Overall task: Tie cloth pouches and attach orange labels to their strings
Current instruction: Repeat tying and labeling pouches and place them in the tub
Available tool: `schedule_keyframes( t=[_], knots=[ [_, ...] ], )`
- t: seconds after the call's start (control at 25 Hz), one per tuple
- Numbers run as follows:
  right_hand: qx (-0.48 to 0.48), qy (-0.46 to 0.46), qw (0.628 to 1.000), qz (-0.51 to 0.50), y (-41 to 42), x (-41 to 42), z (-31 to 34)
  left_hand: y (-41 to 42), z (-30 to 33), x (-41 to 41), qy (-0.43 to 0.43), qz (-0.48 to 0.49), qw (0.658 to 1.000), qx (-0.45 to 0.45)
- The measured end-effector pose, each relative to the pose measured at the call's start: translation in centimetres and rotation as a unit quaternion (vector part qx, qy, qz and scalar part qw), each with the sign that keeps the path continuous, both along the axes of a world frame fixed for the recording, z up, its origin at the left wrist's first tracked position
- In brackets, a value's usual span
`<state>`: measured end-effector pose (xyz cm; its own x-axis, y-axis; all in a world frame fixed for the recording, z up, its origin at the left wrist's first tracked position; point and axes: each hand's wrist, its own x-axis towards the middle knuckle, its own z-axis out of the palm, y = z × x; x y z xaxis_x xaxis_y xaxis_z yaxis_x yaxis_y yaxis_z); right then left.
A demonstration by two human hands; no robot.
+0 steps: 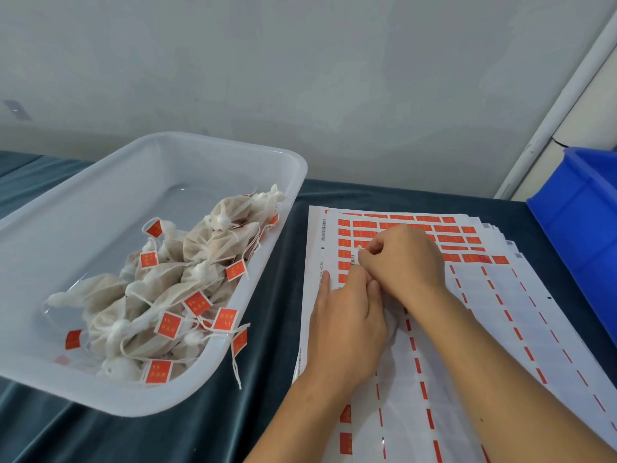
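Nearest us, our two forearms reach across the label sheets [500, 329], a fanned stack of glossy white backing paper. Much of the near part is already stripped, leaving only thin orange dashes, while full orange labels [450, 238] remain in rows at the far end. Our left hand [347, 332] lies on the sheet with fingers curled toward the other hand, seemingly pinning the paper so that it does not lift; whether it also pinches something we cannot tell. Our right hand [400, 259] is bunched, its fingertips pinching a small whitish bit, probably a string end or a label edge. A cloth pouch may lie under the hands, but it is hidden.

To the left, well apart, a translucent plastic tub [293, 168] holds the finished pouches [160, 295]: soft, crumpled beige cloth, tied at the neck, each string carrying a folded orange tag. One string hangs over the rim. A dark velvety cloth [200, 429] covers the table, and a blue bin [584, 212] stands at the right.
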<state>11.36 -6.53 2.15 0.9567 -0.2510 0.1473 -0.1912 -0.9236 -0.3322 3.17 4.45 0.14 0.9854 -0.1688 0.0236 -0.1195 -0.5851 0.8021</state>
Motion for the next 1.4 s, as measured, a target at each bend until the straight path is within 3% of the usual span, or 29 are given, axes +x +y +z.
schedule_keyframes(
  t=[0.36,0.72,0.88,1.04,1.4],
  knots=[
    [0.023,0.016,0.999,0.034,-1.8,0.2,-0.3,-0.2,0.4,-0.2,0.04,0.019,0.999,-0.015],
    [0.062,-0.036,0.997,-0.016,-3.4,0.4,-1.6,-0.3,0.7,0.0,0.044,0.033,0.998,-0.022],
    [0.143,-0.085,0.984,-0.065,-5.5,0.0,-0.9,-0.3,0.6,0.1,0.048,0.033,0.998,-0.02],
    [0.269,-0.15,0.945,-0.114,-7.4,-1.5,0.8,-0.2,0.1,0.1,0.03,0.046,0.998,-0.043],
    [0.462,-0.134,0.877,-0.009,-5.4,-7.8,-0.9,-0.4,0.5,0.2,-0.053,0.109,0.985,-0.119]
  ],
)
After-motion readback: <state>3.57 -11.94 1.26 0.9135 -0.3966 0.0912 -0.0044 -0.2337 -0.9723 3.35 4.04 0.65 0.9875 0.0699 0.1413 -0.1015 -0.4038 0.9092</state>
